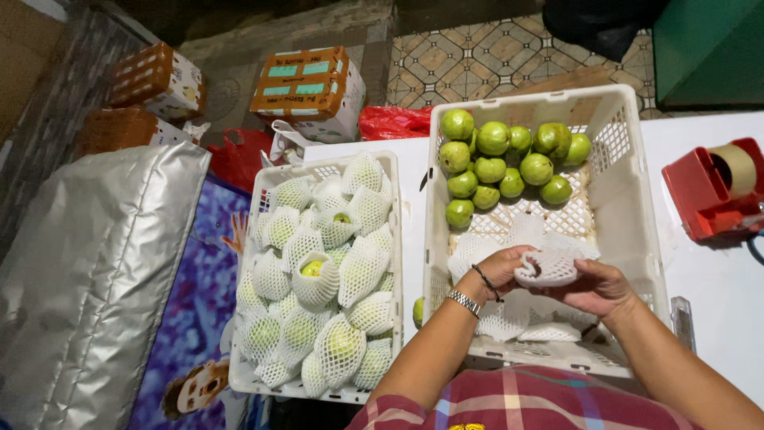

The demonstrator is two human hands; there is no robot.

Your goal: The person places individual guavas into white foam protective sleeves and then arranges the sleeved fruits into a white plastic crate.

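Two white plastic crates stand side by side on a white desk, seen from above. The right crate (629, 239) holds a cluster of bare green guavas (505, 155) piled at its far end, about a dozen, and loose white foam net sleeves (509, 318) lying on its perforated bottom at the near end. The left crate (256, 199) is full to the rim with wrapped guavas (326, 279), each inside a white foam net, green skin showing through the mesh.

Both hands meet over the near part of the right crate. The left hand (497, 271), wearing a metal watch and a thin dark bracelet at the wrist, and the right hand (601, 287) together pinch one foam net sleeve (547, 267) between fingers and thumbs, holding it up just above the loose sleeves. Whether a fruit sits inside it cannot be told. A red plaid sleeve shows at the bottom edge.

At the desk's right edge stands a red tape dispenser (704, 195) with a roll of tan tape. One more green fruit peeks out between the two crates near the desk's front edge.

Beyond the desk's left edge lies a large silver padded bag (95, 271) over a colourful printed mat. Past the far edge, on a patterned tile floor, sit orange and white cardboard boxes (306, 87) and red plastic bags (394, 121).
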